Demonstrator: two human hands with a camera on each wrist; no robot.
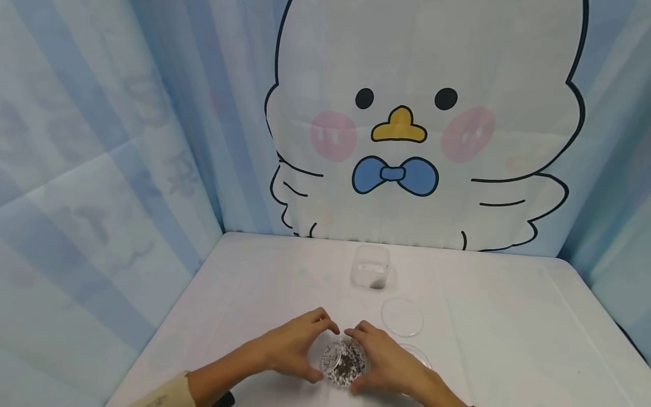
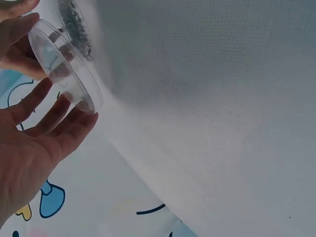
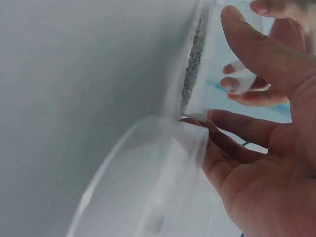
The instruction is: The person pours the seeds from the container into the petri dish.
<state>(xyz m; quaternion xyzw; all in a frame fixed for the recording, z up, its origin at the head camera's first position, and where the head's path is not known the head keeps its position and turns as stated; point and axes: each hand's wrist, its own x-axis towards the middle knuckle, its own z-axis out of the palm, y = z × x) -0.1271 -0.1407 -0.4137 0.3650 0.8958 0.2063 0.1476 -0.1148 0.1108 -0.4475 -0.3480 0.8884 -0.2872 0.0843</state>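
Note:
A round clear container (image 1: 343, 363) of dark and white granules stands on the table between the two hands. My right hand (image 1: 389, 356) grips its right side, thumb and fingers curled around the wall; in the right wrist view the granules (image 3: 193, 64) form a layer along its bottom. Against its left side, my left hand (image 1: 292, 345) holds a clear round plastic piece with a double rim (image 2: 74, 69), fingertips on that rim in the left wrist view. Whether this piece is a lid or a cup, I cannot tell.
Behind the hands stands a clear box (image 1: 370, 265) with something dark inside. A clear disc (image 1: 402, 317) lies nearer, and another clear round piece (image 1: 419, 355) sits beside the right wrist. Printed curtains (image 1: 402, 215) surround the white table (image 1: 508, 316).

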